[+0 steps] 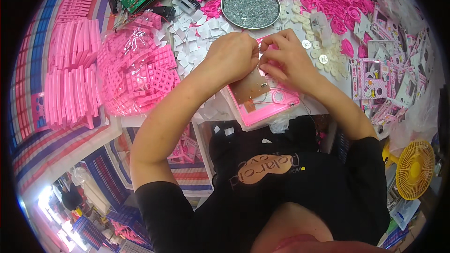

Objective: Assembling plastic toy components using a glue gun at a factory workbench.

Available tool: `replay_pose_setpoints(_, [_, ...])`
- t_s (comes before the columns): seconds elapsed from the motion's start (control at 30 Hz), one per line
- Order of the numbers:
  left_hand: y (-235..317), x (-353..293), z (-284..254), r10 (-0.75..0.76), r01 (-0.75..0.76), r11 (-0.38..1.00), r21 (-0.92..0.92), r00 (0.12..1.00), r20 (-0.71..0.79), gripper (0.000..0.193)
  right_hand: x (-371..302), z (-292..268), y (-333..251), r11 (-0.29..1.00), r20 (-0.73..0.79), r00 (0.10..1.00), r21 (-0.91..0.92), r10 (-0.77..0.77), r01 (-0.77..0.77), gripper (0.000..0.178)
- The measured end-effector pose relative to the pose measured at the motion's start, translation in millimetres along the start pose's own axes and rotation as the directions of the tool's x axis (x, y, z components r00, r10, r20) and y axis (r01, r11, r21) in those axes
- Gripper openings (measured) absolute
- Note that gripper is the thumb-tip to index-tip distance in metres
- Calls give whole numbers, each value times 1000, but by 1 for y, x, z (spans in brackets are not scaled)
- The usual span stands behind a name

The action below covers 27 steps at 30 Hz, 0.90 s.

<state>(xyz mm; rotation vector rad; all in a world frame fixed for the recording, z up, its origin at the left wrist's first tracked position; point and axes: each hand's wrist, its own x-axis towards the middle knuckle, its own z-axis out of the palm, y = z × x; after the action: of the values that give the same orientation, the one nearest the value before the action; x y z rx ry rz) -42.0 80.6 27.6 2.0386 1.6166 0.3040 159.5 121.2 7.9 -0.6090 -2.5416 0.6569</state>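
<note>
A pink plastic toy casing [256, 117] lies in front of me at the table edge, on a clear plastic wrapping. Inside it sits a brown circuit board [247, 87], with thin wires running across the casing near its lower end. Over the far part of the casing, my left hand [233, 56] is closed, its fingertips pressed together. My right hand [289, 62] comes from the other side with thumb and fingers bent into a pinch close to the left fingertips. What either hand holds is too small and too hidden to name.
Beyond my hands stands a round metal dish of small screws [251, 6]. White paper squares [187, 37] and bagged pink keypads [136, 68] lie left, with stacked pink strips [72, 94] farther out. Cream discs [332, 61], pink parts [323, 0] and printed panels [373, 78] lie right.
</note>
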Motion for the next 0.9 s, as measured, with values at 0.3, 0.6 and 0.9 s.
replay_pose_setpoints(0.3, [-8, -5, 4, 123, -123, 992, 24, 992, -19, 11, -2, -23, 0, 949, 148, 943, -56, -299, 309, 25])
replay_pose_setpoints(0.6, [-10, -9, 11, 233, -234, 947, 219, 972, 32, 11, 2, -20, 3, 978, 270, 941, 13, -205, 210, 24])
replay_pose_setpoints(0.9, [-10, -6, 17, 285, -279, 945, 172, 958, -14, 18, -8, 1, -35, 957, 76, 995, -277, -65, 83, 29])
